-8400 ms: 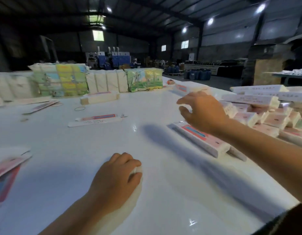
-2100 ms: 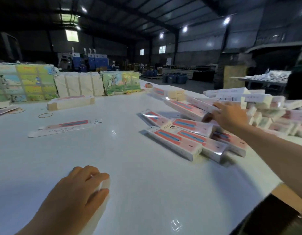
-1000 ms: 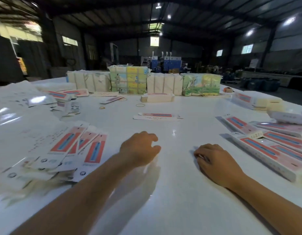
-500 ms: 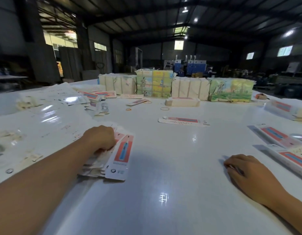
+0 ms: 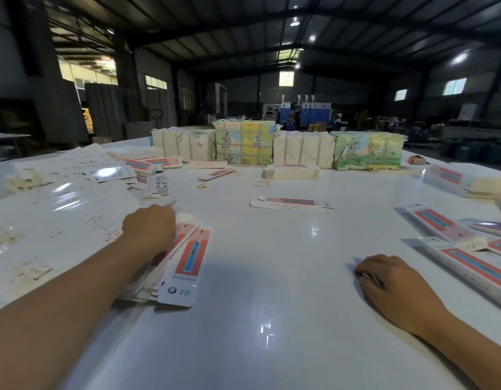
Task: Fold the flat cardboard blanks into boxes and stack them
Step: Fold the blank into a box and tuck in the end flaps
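Observation:
A fanned pile of flat blanks, white with a red and blue panel, lies on the white table at the near left. My left hand sits on the pile's far end with fingers curled down over the top blanks; the fingertips are hidden. My right hand rests on the bare table at the near right, fingers loosely curled, holding nothing. Folded boxes lie side by side just right of that hand. One single flat blank lies alone in the middle of the table.
Large glossy printed sheets cover the left side. Wrapped bundles line the far edge, with a low stack of blanks and rubber bands in front. More boxes sit far right.
My view swung left from the folded boxes. My left hand moved across onto the pile of flat blanks and curled over it. My right hand came back and rests on the table.

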